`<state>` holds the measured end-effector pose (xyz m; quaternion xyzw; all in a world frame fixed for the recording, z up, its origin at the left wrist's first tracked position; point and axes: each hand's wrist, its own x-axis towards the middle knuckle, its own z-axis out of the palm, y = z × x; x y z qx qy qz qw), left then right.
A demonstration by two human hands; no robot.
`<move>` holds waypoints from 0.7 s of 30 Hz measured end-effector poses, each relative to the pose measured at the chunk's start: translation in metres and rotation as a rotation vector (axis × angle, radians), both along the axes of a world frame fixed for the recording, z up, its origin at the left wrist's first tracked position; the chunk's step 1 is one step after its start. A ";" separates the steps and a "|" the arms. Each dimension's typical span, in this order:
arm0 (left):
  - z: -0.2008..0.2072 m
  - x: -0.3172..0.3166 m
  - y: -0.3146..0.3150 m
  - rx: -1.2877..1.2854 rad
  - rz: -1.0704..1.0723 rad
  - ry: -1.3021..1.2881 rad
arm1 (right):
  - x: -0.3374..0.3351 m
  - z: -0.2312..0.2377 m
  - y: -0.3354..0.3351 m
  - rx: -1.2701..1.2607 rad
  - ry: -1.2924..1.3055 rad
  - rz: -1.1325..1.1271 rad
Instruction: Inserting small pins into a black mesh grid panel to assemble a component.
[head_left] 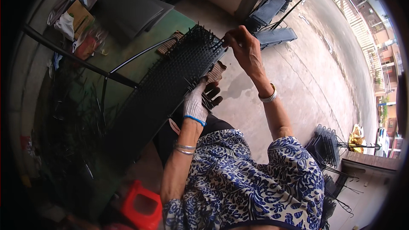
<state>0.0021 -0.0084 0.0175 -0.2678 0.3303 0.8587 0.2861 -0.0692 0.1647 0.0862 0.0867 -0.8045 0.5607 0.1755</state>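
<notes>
Spanning the frame's left, a green table lay under mesh reaching upper centre. The left hand (gloved, grip unclear) curled at the mesh's edge; the right hand pinched something dark at its top corner.

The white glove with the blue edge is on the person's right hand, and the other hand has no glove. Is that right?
Not quite: the head view shows the white glove on the left hand. The right hand is the bare one.
</notes>
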 end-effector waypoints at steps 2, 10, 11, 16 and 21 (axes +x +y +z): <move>-0.007 0.000 0.000 0.016 -0.034 -0.002 | -0.012 -0.004 -0.002 0.097 0.117 -0.116; -0.004 0.006 0.009 0.112 0.107 0.039 | -0.050 -0.032 0.000 0.241 0.199 -0.095; -0.006 0.006 0.009 0.112 0.107 0.040 | -0.053 -0.036 0.001 0.240 0.200 -0.095; -0.005 0.004 0.011 0.125 0.146 -0.001 | -0.057 -0.044 -0.006 0.458 0.230 -0.090; -0.002 0.000 0.010 0.154 0.134 -0.030 | -0.052 -0.034 -0.017 0.544 0.219 -0.102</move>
